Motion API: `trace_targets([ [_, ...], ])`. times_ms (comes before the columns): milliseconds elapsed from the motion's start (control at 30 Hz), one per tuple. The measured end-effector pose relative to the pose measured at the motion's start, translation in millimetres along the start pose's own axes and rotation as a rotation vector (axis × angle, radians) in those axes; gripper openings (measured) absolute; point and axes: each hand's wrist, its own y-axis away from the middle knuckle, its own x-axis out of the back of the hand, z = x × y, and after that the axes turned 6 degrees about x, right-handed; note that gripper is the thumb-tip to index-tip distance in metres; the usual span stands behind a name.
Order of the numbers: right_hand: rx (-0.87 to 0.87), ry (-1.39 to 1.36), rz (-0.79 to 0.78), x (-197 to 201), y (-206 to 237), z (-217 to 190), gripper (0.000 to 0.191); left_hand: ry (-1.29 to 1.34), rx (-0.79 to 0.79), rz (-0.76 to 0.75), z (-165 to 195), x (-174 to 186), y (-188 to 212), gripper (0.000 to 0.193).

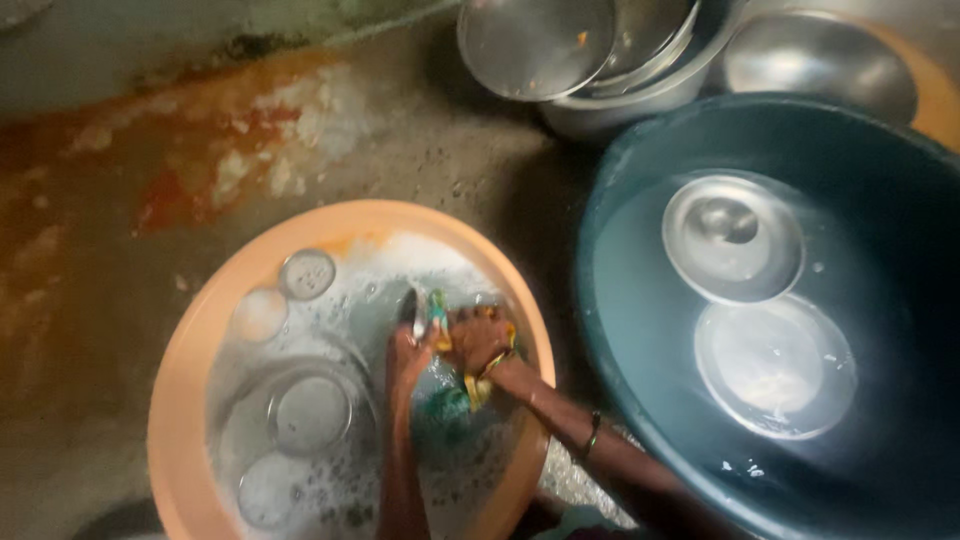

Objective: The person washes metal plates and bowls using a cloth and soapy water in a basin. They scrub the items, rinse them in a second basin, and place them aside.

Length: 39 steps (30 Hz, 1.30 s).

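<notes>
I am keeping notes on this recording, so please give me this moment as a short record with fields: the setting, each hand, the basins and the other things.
setting: rough stained concrete floor, seen from above
left hand: left hand holds a small metal utensil over the suds
right hand: right hand rubs it with a yellow and green scrubbing cloth
wash basin: round orange plastic basin with foamy water and several steel dishes
rinse basin: large dark teal tub of clear water holding two round steel plates
other: stacked steel bowls at the top

Single head cam, looking steeply down from close above the hands (455,345), orange basin (200,330) around the grip, dark tub (900,180) to its right.
</notes>
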Motion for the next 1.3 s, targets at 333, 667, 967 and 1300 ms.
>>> trace_targets([
  [333, 0.152, 0.199, 0.039, -29.0, -1.6, -11.4, 0.042, 0.532, -0.120, 0.576, -2.7, 8.4, -1.4, 0.041],
  [667, 0.119, 0.211, 0.011, -20.0, 0.0, -14.9, 0.044, 0.032, -1.015, 0.079, 164.0, -95.8, 107.4, 0.043],
  [967, 0.104, 0.099, 0.117, 10.2, 5.5, -18.9, 0.077, -0.790, -0.173, 0.230, -64.7, -2.5, 0.4, 0.039],
  [1300, 0.182, -0.143, 0.623, 12.7, 17.2, -12.1, 0.058, -0.920, -0.358, 0.223, -42.2, 8.8, 16.6, 0.047],
])
